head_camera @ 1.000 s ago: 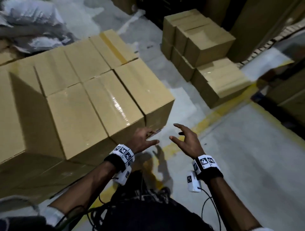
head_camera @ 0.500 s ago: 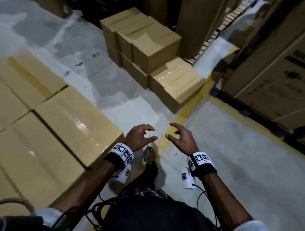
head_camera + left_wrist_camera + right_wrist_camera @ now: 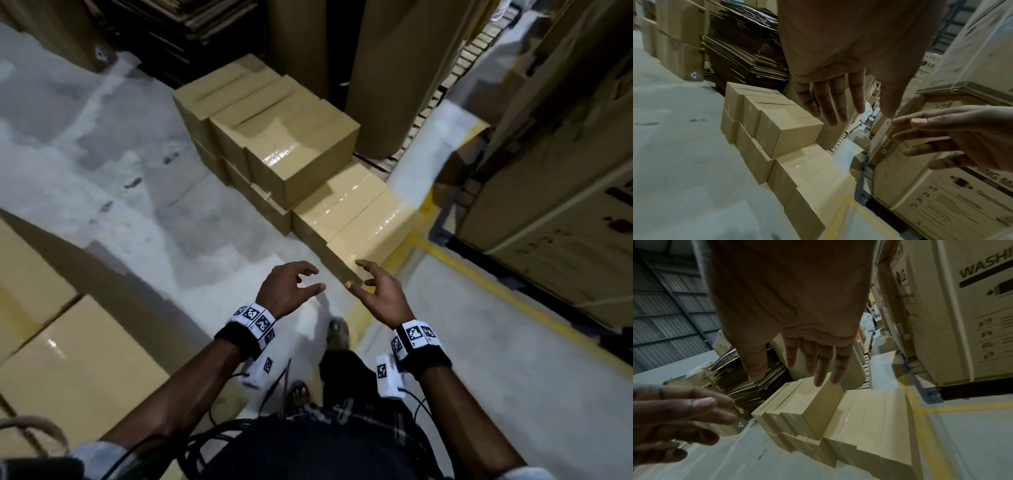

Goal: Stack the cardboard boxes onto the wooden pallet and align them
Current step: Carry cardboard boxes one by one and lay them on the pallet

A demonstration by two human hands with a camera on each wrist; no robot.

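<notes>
Lying just ahead of both hands, the cardboard boxes (image 3: 356, 219) sit untouched; left hand (image 3: 284, 291) and right hand (image 3: 380, 294) hover, fingers (image 3: 308, 269) loosely spread, empty.

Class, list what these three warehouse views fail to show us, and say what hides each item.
- Wooden pallet: hidden in the head view beneath the stacked boxes, themselves cut by the left edge.
- Large carton: print cut by the right-wrist edge.
- Pile of small boxes: far side hidden; count unclear.

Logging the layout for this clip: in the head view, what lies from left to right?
Stacked boxes → left hand → right hand → yellow floor line → big printed cartons.
</notes>
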